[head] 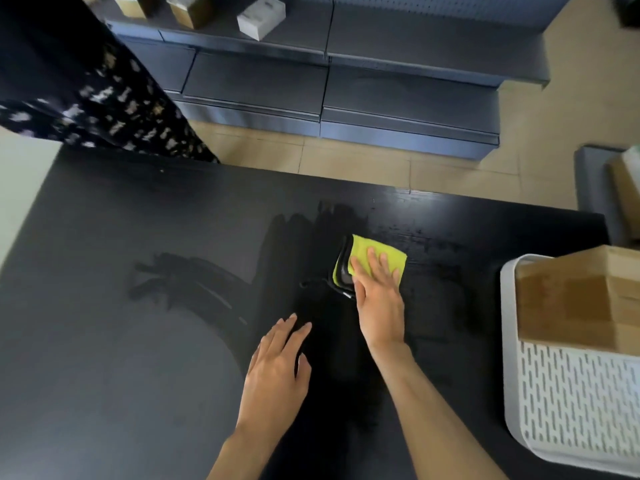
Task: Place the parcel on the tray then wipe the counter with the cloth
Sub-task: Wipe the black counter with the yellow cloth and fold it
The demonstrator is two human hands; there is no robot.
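A folded yellow cloth [367, 249] with a dark edge lies on the black counter [104, 306]. My right hand [379, 299] presses flat on it, fingers spread over its near half. Dark wet streaks run across the counter around and to the left of the cloth. My left hand [277, 372] rests flat on the counter, open and holding nothing, below and left of the cloth. At the right, the brown cardboard parcel [578, 299] sits in the far part of the white slotted tray [568, 410].
A person in a dark patterned garment [86, 91] stands beyond the counter's far left corner. Across a tan floor are grey shelves [346, 91] with small boxes [261, 15] on top. A grey bin with boxes [609, 188] sits at the far right.
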